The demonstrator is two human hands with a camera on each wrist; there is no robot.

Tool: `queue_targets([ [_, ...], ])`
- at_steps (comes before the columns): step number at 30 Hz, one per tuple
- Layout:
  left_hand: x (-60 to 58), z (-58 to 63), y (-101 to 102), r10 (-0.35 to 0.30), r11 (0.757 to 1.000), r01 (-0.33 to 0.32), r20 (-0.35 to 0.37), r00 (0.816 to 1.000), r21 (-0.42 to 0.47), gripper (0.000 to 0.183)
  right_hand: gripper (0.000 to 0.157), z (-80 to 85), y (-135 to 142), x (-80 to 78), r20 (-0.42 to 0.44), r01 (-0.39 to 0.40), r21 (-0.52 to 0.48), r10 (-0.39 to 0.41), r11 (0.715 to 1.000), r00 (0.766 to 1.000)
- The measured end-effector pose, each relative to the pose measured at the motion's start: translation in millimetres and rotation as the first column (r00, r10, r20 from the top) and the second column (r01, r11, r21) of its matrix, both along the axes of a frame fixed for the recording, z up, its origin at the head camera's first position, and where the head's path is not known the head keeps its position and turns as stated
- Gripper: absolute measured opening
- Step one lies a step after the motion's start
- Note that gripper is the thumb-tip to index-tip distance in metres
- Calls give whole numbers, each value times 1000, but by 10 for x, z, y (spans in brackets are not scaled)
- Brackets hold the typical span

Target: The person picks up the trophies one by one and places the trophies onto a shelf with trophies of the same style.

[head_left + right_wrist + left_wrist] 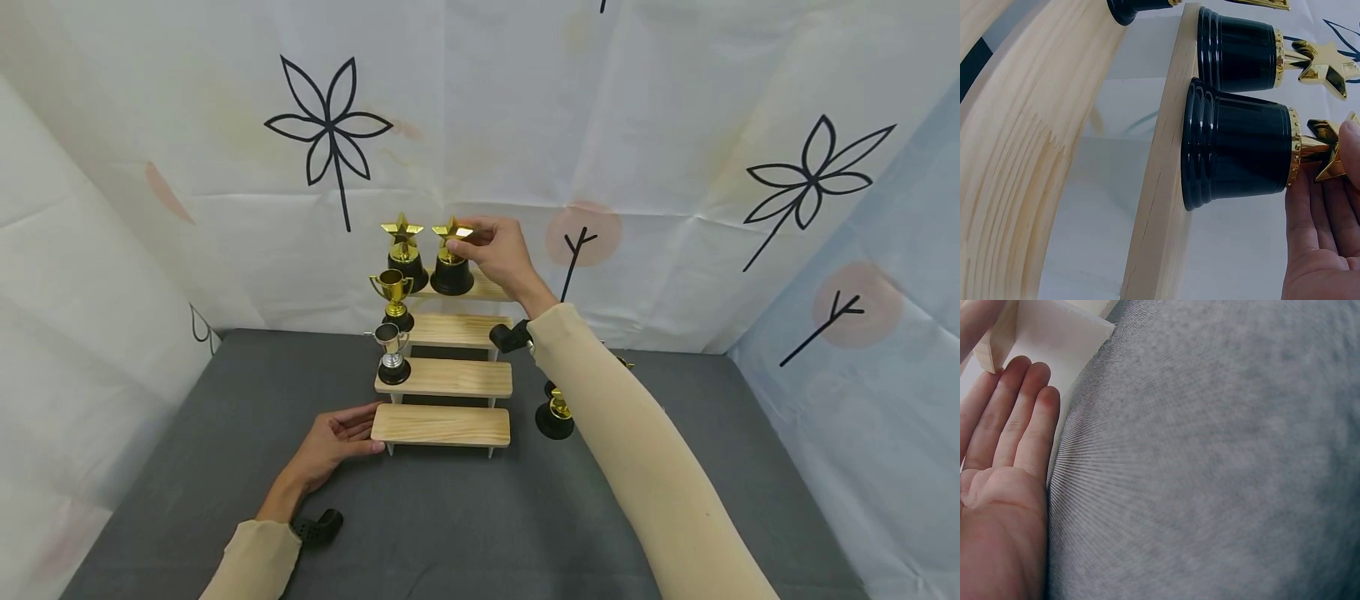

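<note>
A wooden stepped display stand (442, 425) has several shelves on white supports. My left hand (337, 442) holds the lowest shelf's left end between thumb and fingers, the other fingers stretched out beside the white support (1066, 337). With my right hand (491, 250) I pinch the gold star of a star trophy (1241, 147), whose black base stands upright on the top shelf (483, 287). Just left of it is another gold star trophy (406, 258). Below, at the left ends of their shelves, stand a gold cup trophy (393, 292) and a silver cup trophy (392, 358).
Right of the stand, more trophies (556, 417) stand on the grey tablecloth (465, 525), partly hidden by my right sleeve (637, 442). A white patterned cloth (495, 108) hangs close behind the stand.
</note>
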State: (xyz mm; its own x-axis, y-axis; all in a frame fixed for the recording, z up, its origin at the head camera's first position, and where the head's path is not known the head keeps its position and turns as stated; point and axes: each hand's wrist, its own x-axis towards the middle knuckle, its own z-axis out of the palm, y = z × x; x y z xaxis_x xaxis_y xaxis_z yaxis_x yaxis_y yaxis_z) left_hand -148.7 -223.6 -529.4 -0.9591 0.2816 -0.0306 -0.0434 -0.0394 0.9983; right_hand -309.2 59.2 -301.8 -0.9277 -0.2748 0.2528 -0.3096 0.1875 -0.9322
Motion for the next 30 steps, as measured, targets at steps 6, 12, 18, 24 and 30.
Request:
queue_targets([
  [6,1,-6,-5,-1,1000,1,-10,1000,-4,79,41,15,-4,9,9,-5,-1,5,1000,1000],
  [12,-3,-18,-13,2,1000,-2,-12,1000,5,79,41,19,-1,10,12,-15,-18,15,1000,1000],
  [18,-4,-23,-14,-5,1000,5,-5,1000,17,80,41,25,-2,6,23,-11,-13,12,1000,1000],
  [24,-17,-38,-17,-5,1000,5,4,1000,10,80,41,23,0,6,28,-20,-28,20,999,999],
  [30,-17,-49,-29,-6,1000,6,3,1000,13,80,40,28,17,6,28,-40,-61,42,997,999],
])
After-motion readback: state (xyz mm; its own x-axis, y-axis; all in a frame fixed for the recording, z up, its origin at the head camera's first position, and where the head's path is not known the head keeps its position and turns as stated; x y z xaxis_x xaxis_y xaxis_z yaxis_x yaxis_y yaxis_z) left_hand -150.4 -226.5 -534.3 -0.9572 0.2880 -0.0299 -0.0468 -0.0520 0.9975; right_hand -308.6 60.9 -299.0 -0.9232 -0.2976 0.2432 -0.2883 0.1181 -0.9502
